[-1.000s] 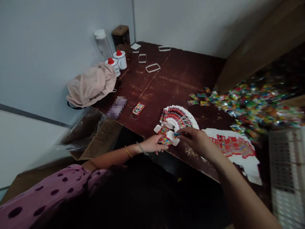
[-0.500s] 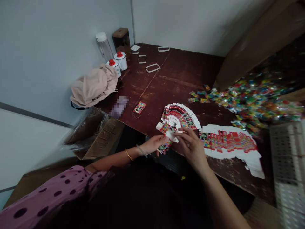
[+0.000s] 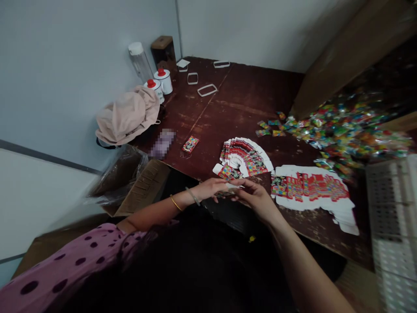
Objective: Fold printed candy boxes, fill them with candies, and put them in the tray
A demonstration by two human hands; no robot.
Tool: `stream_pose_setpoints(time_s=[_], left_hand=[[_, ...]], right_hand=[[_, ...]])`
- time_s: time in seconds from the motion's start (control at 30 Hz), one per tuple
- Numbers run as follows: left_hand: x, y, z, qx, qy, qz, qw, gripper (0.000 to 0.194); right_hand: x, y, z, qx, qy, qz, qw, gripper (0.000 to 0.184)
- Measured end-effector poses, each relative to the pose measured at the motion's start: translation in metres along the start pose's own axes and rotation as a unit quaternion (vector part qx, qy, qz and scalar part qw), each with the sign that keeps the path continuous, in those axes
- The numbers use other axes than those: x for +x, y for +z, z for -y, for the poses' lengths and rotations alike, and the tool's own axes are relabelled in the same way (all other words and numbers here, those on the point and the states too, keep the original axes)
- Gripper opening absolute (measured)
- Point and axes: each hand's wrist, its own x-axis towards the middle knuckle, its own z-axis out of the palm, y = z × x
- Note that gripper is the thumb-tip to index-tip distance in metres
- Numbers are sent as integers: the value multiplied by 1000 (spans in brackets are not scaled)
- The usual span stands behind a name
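Between my two hands, at the table's front edge, is a small printed carton [image 3: 232, 187] with a white flap, mostly hidden by the fingers. My left hand [image 3: 210, 189] is closed on its left side. From the right, my right hand [image 3: 256, 196] pinches the carton near its white flap. Just beyond them lies a curved fan of flat printed cartons [image 3: 245, 157], with one carton [image 3: 228, 171] at its near left end. To the right of my right hand, a long overlapping row of flat cartons [image 3: 309, 188] rests on the table.
Wrapped candies [image 3: 352, 130] spill from a large cardboard box at right. A white perforated basket [image 3: 387, 204] stands at the right edge. On the left are a pink cloth bag [image 3: 128, 114], lidded mugs [image 3: 163, 81], a clear bottle [image 3: 140, 61], and an open cardboard box [image 3: 140, 184]. One carton [image 3: 190, 144] lies apart.
My hands have come closer together around the carton. The carton has tilted, so less of its printed face shows. The view has shifted slightly.
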Motion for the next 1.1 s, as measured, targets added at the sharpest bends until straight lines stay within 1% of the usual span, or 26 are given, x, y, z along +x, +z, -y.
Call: stream_pose_setpoints(time_s=[0.03,0.1,0.13,0.17,0.2,0.27,0.33,0.4,0.47,0.53,0.6,0.63,0.67,0.7,0.73,0.77,0.83,0.87,0.9,0.97,1.0,1.03,1.1], left_hand=[[0,1,-2,26,7,-12,1000,37],[0,3,-4,37,0,-25,999,35],[1,3,-4,28,-8,-24,999,35],[2,3,-4,16,-16,-23,999,36],[2,3,-4,5,-20,-18,1000,36],[3,0,-2,-20,-15,-4,1000,37],[2,-4,0,-57,-3,39,998,40],[0,-8,1,-84,11,89,992,43],[-4,-12,3,-90,19,105,990,46],[-9,-13,7,-82,12,98,992,45],[-13,-11,13,-47,9,67,997,43],[-15,-9,17,-12,20,37,999,42],[-15,-8,19,35,45,-1,998,42],[-15,-8,21,91,80,-42,992,43],[-13,-10,20,152,116,-77,978,44],[-10,-15,17,216,142,-100,961,44],[-3,-37,5,339,150,-132,919,44],[0,-52,-3,391,142,-155,896,47],[4,-68,-12,432,135,-191,871,51],[10,-98,-28,483,150,-285,815,61],[13,-110,-33,500,159,-319,789,61],[15,-119,-36,520,163,-335,769,58],[20,-128,-35,563,155,-331,741,49]], right_hand=[[-1,1,2,-83,-60,-13,995,20],[-3,4,3,-219,-164,-28,961,22],[-3,5,2,-258,-198,-29,945,24],[-3,6,2,-276,-216,-29,936,26],[-2,6,1,-280,-223,-29,933,28],[1,6,1,-269,-221,-41,937,28],[5,3,1,-262,-221,-63,938,27],[8,1,2,-274,-230,-77,930,26],[7,0,-1,-300,-251,-76,917,27],[2,5,-8,-324,-267,-64,906,31],[-1,14,-18,-339,-261,-76,901,36],[-1,20,-23,-339,-247,-86,904,39],[1,27,-28,-331,-227,-96,911,42],[6,33,-32,-312,-206,-104,922,44],[14,40,-34,-285,-185,-107,934,46],[23,45,-36,-254,-166,-103,947,48],[48,52,-35,-207,-135,-98,964,50],[61,54,-33,-199,-124,-100,967,51],[76,54,-30,-199,-117,-105,967,51],[105,54,-25,-213,-113,-119,963,48],[119,53,-23,-221,-114,-123,961,45],[132,53,-21,-226,-115,-122,959,43],[153,55,-20,-232,-118,-117,958,41]])
